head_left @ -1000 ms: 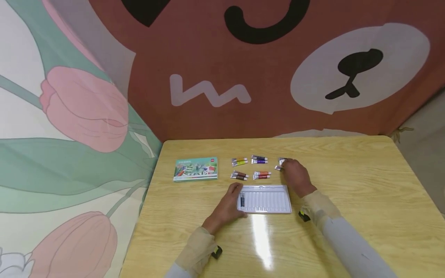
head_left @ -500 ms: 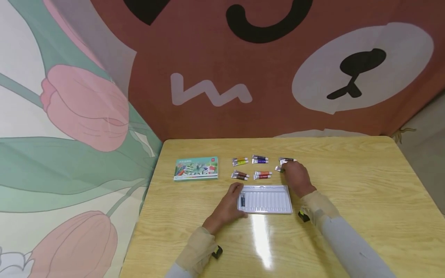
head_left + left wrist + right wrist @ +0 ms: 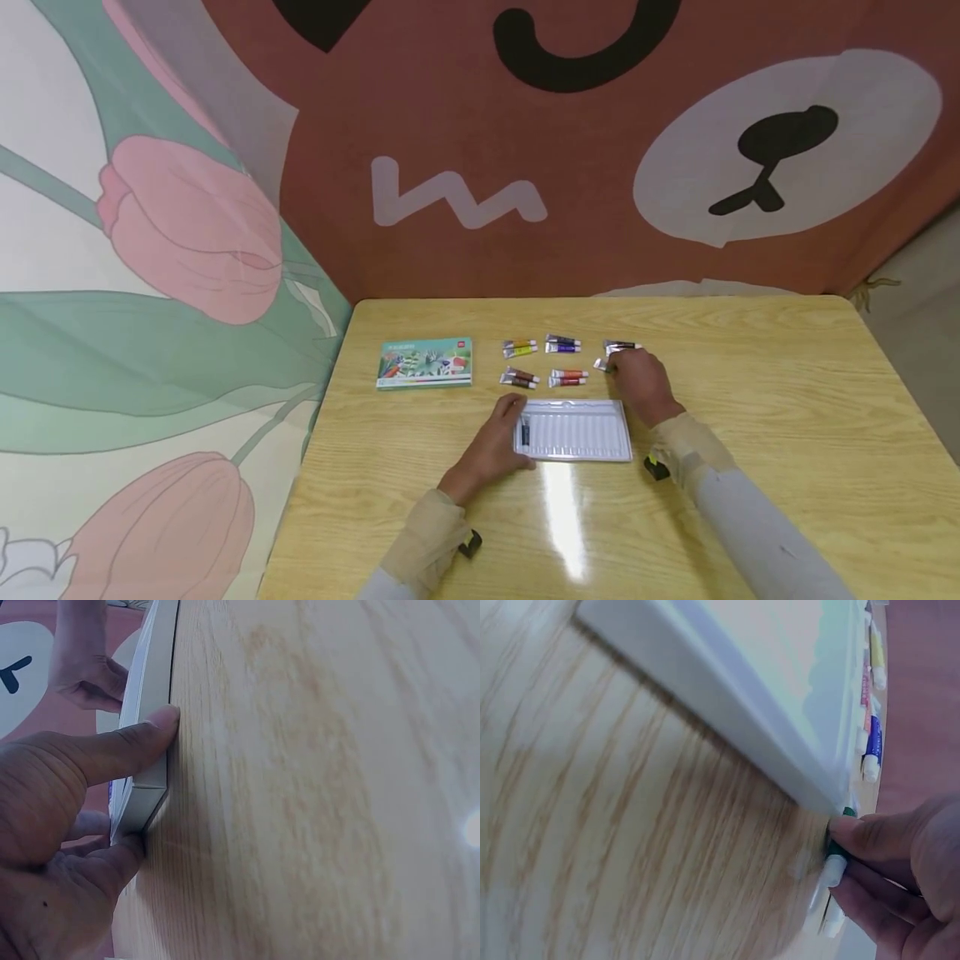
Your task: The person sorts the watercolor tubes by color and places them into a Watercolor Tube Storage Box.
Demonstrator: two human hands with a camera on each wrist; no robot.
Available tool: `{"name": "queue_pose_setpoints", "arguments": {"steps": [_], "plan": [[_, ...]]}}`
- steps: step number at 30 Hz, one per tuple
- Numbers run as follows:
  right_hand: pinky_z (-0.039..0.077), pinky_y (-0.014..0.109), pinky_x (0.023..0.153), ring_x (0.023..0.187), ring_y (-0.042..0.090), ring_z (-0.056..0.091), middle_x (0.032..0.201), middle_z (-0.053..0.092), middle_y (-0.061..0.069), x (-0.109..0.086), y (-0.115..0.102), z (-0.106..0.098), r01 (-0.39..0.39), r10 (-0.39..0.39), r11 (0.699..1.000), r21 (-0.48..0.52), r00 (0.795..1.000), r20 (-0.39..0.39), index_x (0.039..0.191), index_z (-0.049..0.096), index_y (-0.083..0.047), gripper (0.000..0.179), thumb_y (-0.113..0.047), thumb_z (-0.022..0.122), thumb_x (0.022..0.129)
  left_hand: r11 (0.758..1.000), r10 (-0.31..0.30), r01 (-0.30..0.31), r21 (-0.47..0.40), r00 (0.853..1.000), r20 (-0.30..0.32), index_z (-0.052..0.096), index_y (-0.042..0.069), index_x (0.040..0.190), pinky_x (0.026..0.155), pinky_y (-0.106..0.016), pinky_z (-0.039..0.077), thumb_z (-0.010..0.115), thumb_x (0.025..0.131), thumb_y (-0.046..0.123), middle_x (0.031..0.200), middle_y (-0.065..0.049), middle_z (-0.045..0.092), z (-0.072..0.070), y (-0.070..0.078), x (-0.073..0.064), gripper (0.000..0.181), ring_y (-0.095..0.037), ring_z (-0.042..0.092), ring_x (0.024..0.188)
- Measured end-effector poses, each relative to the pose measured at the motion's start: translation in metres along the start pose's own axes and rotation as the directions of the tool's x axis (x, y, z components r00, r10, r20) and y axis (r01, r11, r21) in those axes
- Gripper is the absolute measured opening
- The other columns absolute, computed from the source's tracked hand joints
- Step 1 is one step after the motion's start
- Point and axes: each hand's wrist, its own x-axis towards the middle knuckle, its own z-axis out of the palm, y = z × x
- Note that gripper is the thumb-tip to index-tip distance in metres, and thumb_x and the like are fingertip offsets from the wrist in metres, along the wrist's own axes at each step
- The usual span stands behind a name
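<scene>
In the head view, a white plastic slotted tray point(image 3: 573, 457) lies on the table with one dark paint tube point(image 3: 526, 432) in its leftmost slot. My left hand point(image 3: 483, 454) grips the tray's left end. The left wrist view shows the thumb point(image 3: 142, 739) against the tray's side wall point(image 3: 155, 682) and the fingers round its corner. Beyond the tray's far right corner, my right hand point(image 3: 642, 386) pinches a green paint tube point(image 3: 838, 856) with a white cap, close over the table. Behind that hand lies a black-labelled tube point(image 3: 621, 344), and another tube beside it is partly covered.
A teal illustrated paint box point(image 3: 425, 364) lies at the back left. Paired tubes sit behind the tray: yellow ones point(image 3: 519, 347), purple and dark ones point(image 3: 562, 344), brown ones point(image 3: 519, 378), and red and orange ones point(image 3: 568, 378). A printed cloth point(image 3: 465, 258) hangs behind the table.
My right hand has drawn slightly nearer, off the black-labelled tube's cap and onto the green tube. My left hand and the tray have stayed put.
</scene>
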Motion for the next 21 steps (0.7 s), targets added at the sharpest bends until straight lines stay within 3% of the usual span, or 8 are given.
{"name": "queue_pose_setpoints", "arguments": {"steps": [4,8,14,21], "plan": [[0.055,0.052,0.061,0.077,0.035,0.072,0.085,0.077,0.014,0.000,-0.005,0.001,-0.003,0.004,0.999,0.047,1.000,-0.025,0.085,0.079,-0.004,0.007,0.000,0.073,0.086,1.000,0.018,-0.017,0.021,1.000,-0.014,0.030,0.003,0.160,0.114,-0.036,0.045,0.094,0.071,0.016,0.163,-0.011,0.030,0.000,-0.001,0.000,0.110,-0.027,0.050,0.139],[0.058,0.049,0.068,0.080,0.033,0.073,0.087,0.077,0.014,-0.002,-0.025,-0.003,0.002,0.004,0.991,0.133,0.999,-0.050,0.089,0.079,-0.001,0.005,-0.002,0.076,0.086,0.999,0.028,-0.028,0.034,0.999,-0.023,0.031,0.002,0.160,0.115,-0.036,0.045,0.095,0.071,0.017,0.162,-0.012,0.031,0.000,-0.002,0.000,0.110,-0.028,0.049,0.140],[0.057,0.042,0.069,0.079,0.026,0.073,0.088,0.079,0.011,-0.015,-0.058,-0.009,-0.048,0.054,0.954,0.296,0.998,-0.011,0.094,0.080,-0.003,0.008,-0.006,0.078,0.087,0.999,0.032,-0.031,0.023,0.999,-0.019,0.031,0.001,0.159,0.115,-0.036,0.044,0.095,0.070,0.015,0.162,-0.012,0.032,-0.001,0.004,-0.001,0.111,-0.028,0.049,0.141],[0.060,0.042,0.073,0.082,0.025,0.074,0.089,0.078,0.010,-0.035,-0.090,-0.004,-0.084,0.068,0.923,0.375,0.996,0.058,0.095,0.078,-0.004,0.011,-0.006,0.081,0.084,0.999,0.040,-0.039,0.015,0.999,-0.033,0.032,0.000,0.159,0.115,-0.036,0.044,0.095,0.069,0.015,0.161,-0.012,0.033,-0.001,0.000,0.000,0.111,-0.028,0.049,0.139]]}}
